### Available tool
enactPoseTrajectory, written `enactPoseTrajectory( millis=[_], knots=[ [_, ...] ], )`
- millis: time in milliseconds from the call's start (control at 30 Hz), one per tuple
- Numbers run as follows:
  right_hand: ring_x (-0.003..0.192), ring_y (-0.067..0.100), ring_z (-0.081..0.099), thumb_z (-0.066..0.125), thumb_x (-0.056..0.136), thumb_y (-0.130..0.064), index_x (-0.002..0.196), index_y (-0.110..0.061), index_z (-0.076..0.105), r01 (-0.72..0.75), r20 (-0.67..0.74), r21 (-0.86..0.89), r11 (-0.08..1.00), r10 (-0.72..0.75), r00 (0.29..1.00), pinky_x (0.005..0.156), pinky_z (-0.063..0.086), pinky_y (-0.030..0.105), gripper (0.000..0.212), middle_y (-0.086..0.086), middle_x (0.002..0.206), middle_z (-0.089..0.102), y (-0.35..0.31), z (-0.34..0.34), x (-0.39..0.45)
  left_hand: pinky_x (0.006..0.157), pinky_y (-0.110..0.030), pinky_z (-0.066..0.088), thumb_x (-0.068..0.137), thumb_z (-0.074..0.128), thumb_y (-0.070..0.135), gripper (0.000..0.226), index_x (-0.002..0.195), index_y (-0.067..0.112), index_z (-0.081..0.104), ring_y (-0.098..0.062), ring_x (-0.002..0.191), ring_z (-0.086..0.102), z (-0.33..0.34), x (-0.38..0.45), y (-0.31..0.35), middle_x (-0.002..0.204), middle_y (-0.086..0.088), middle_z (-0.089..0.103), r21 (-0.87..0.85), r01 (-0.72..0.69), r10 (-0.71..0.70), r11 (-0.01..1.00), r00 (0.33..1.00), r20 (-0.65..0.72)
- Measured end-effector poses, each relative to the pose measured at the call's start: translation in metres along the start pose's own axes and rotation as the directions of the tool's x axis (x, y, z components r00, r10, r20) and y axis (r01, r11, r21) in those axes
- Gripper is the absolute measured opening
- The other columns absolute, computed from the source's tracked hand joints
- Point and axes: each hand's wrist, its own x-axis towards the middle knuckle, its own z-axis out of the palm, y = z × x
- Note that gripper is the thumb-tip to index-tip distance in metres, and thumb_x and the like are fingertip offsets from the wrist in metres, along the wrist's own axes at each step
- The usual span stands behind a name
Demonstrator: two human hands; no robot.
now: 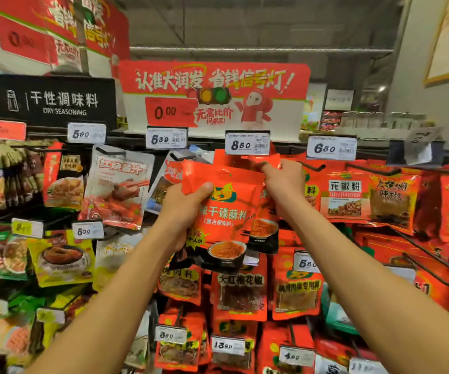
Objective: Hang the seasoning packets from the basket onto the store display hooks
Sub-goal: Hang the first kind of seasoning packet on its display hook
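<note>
Left hand (183, 209) grip holds red seasoning packet (223, 211) upright, long axis vertical; right hand (282, 182) pinches top edge.

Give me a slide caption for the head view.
Both hands lift an orange seasoning packet toward the 8.50 hook.

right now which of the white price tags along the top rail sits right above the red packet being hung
The white price tag reading 8.50, directly above the right hand pinching the red seasoning packet's top. The 5.39 tag sits left, 6.80 right.
</note>
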Motion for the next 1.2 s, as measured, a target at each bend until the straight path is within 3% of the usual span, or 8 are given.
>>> enactPoseTrajectory(
  millis=[100, 367, 500, 700, 833, 900, 1067, 1200],
  knots=[
    [0.040, 0.002, 0.041, 0.074, 0.079, -0.029, 0.051, -0.013, 0.056, 0.048, -0.017, -0.094, 0.994, -0.050, 0.999, 0.047, 0.033, 0.032, 0.038, -0.016, 0.041, 0.049, 0.000, -0.002, 0.001, 0.076, -0.045, 0.061, 0.093, 0.071, 0.020, 0.010, 0.102, 0.018, 0.070, -0.029, 0.087, 0.077, 0.001, 0.008, -0.003, 0.095, -0.008, 0.079, 0.001, 0.006, -0.006, 1.000, 1.000, 0.016],
    [0.051, 0.014, 0.039, 0.072, 0.084, -0.026, 0.054, -0.019, 0.051, 0.013, 0.008, -0.132, 0.991, -0.012, 1.000, 0.050, 0.027, 0.031, 0.037, -0.007, 0.051, 0.048, 0.006, -0.003, 0.009, 0.059, -0.036, 0.061, 0.092, 0.072, 0.030, 0.021, 0.107, 0.016, 0.068, -0.026, 0.081, 0.077, 0.004, 0.024, -0.004, 0.092, -0.007, 0.079, -0.050, 0.056, -0.054, 0.997, 0.998, 0.036],
    [0.057, 0.015, 0.042, 0.070, 0.079, -0.018, 0.046, -0.019, 0.045, -0.170, 0.005, 0.003, 0.985, 0.170, 0.985, 0.054, 0.033, 0.030, 0.042, -0.012, 0.045, 0.044, 0.010, 0.006, 0.019, 0.062, -0.039, 0.061, 0.091, 0.072, 0.039, 0.026, 0.105, 0.017, 0.070, -0.027, 0.082, 0.078, 0.015, 0.032, -0.004, 0.091, -0.008, 0.079, -0.087, 0.108, -0.106, 0.990, 0.994, 0.033],
    [0.074, 0.020, 0.059, 0.042, 0.100, -0.014, 0.081, -0.021, 0.054, -0.481, 0.178, 0.270, 0.834, 0.448, 0.876, 0.080, 0.050, 0.034, 0.024, 0.003, 0.087, 0.060, 0.025, -0.001, 0.035, 0.063, -0.039, 0.062, 0.093, 0.071, 0.030, 0.014, 0.099, 0.017, 0.069, -0.023, 0.073, 0.077, 0.053, 0.041, -0.002, 0.082, -0.006, 0.079, -0.077, 0.124, -0.121, 0.989, 0.992, 0.038],
    [0.042, 0.013, 0.057, 0.054, 0.095, -0.023, 0.068, -0.018, 0.056, -0.439, 0.076, 0.284, 0.852, 0.436, 0.897, 0.046, 0.046, 0.023, 0.028, -0.001, 0.052, 0.065, 0.028, -0.006, 0.032, 0.056, -0.035, 0.060, 0.094, 0.069, 0.026, 0.007, 0.096, 0.019, 0.069, -0.021, 0.067, 0.076, 0.060, 0.048, -0.005, 0.075, -0.004, 0.078, -0.073, 0.127, -0.128, 0.989, 0.992, -0.008],
    [0.049, 0.007, 0.062, 0.052, 0.102, -0.042, 0.075, -0.022, 0.060, -0.378, 0.093, 0.271, 0.885, 0.367, 0.926, 0.046, 0.046, 0.023, 0.034, -0.012, 0.046, 0.064, 0.030, -0.013, 0.029, 0.055, -0.036, 0.060, 0.094, 0.069, 0.026, 0.008, 0.097, 0.018, 0.069, -0.023, 0.067, 0.076, 0.059, 0.051, -0.007, 0.073, -0.004, 0.078, -0.093, 0.150, -0.153, 0.984, 0.988, -0.018],
    [0.077, 0.002, 0.072, 0.054, 0.098, -0.056, 0.100, -0.031, 0.065, -0.215, 0.130, 0.163, 0.963, 0.195, 0.972, 0.074, 0.056, 0.028, 0.028, -0.015, 0.081, 0.076, 0.045, -0.024, 0.014, 0.050, -0.036, 0.059, 0.093, 0.071, 0.023, 0.006, 0.094, 0.017, 0.069, -0.023, 0.061, 0.074, 0.063, 0.062, -0.011, 0.075, -0.007, 0.076, -0.100, 0.189, -0.196, 0.977, 0.978, -0.067],
    [0.108, 0.016, 0.061, 0.066, 0.089, -0.057, 0.140, -0.026, 0.047, -0.169, 0.226, -0.021, 0.985, 0.170, 0.959, 0.094, 0.050, 0.039, 0.063, -0.007, 0.121, 0.061, 0.052, -0.015, -0.006, 0.066, -0.044, 0.063, 0.092, 0.073, 0.021, 0.009, 0.096, 0.015, 0.068, -0.029, 0.079, 0.074, 0.072, 0.077, -0.018, 0.097, -0.013, 0.076, -0.111, 0.170, -0.183, 0.979, 0.976, -0.116]
  ],
)
